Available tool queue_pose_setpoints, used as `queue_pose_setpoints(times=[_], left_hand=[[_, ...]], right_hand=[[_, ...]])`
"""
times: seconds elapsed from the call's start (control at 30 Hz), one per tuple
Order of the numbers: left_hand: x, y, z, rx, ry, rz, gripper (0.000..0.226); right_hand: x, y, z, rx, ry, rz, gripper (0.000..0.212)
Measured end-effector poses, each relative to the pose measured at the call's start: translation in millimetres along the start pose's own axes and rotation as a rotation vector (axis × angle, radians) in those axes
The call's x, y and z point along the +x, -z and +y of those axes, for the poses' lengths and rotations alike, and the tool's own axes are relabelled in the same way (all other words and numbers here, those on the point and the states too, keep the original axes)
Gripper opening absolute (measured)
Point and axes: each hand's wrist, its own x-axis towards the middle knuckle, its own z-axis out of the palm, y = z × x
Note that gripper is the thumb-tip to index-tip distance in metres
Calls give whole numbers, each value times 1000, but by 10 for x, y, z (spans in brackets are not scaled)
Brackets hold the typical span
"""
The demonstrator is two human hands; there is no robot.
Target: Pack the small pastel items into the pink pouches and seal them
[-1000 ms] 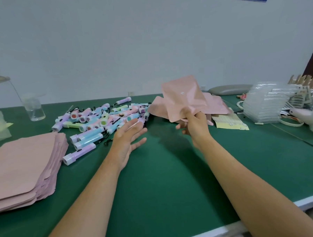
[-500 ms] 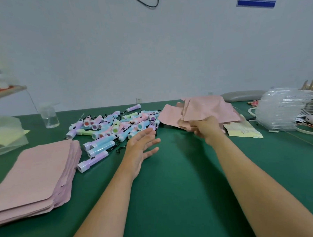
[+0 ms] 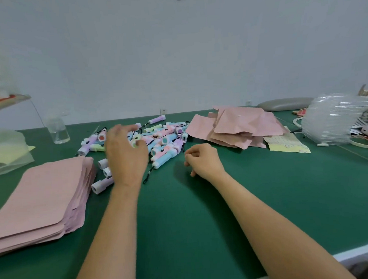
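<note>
Pale green and white, one small capped item (image 3: 134, 143) shows at the edge of the left hand's fingers (image 3: 123, 129), which reach, motion-blurred, across the near side of the pile. Whether they grip it or only lie over it I cannot tell. The left hand (image 3: 125, 157) hangs back-up over the pile of pastel items (image 3: 164, 140), a loose scatter of lilac, blue, pink and green tubes with black cords, lying mid-table toward the far edge. Three more tubes (image 3: 101, 173) lie just left of the wrist, between it and the flat stack of pink pouches (image 3: 43, 189) at the near left.

The right hand (image 3: 203, 159) rests on the green table (image 3: 204, 223) just right of the pile, its fingers loosely curled under and holding nothing. Farther right, a heap of puffed pink pouches (image 3: 242, 123) sits by the far edge, overlapping a yellow patterned sheet (image 3: 285, 144). Beyond that stands a stack of clear plastic trays (image 3: 331, 121), with a grey pad (image 3: 283, 104) behind the heap. At far left are a clear bottle (image 3: 58, 131) and a translucent bag (image 3: 4, 148).
</note>
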Motion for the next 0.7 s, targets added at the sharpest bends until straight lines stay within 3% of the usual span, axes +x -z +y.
queue_pose_setpoints(times=[0.1, 0.17, 0.27, 0.4, 0.57, 0.7], left_hand=[[179, 235, -195, 423, 222, 29, 53], [202, 299, -296, 600, 428, -86, 67], [157, 279, -371, 684, 596, -276, 79], [162, 235, -426, 713, 623, -327, 82], [166, 289, -430, 747, 512, -297, 62], [159, 282, -475, 755, 560, -258, 79]], right_hand=[[-47, -89, -49, -150, 48, -8, 17], [-61, -129, -81, -212, 66, 0, 18], [-78, -157, -84, -318, 102, -4, 19], [-75, -162, -56, -338, 111, 5, 18], [-77, -164, -64, -322, 117, 15, 18], [-97, -161, -63, -320, 113, 9, 17]])
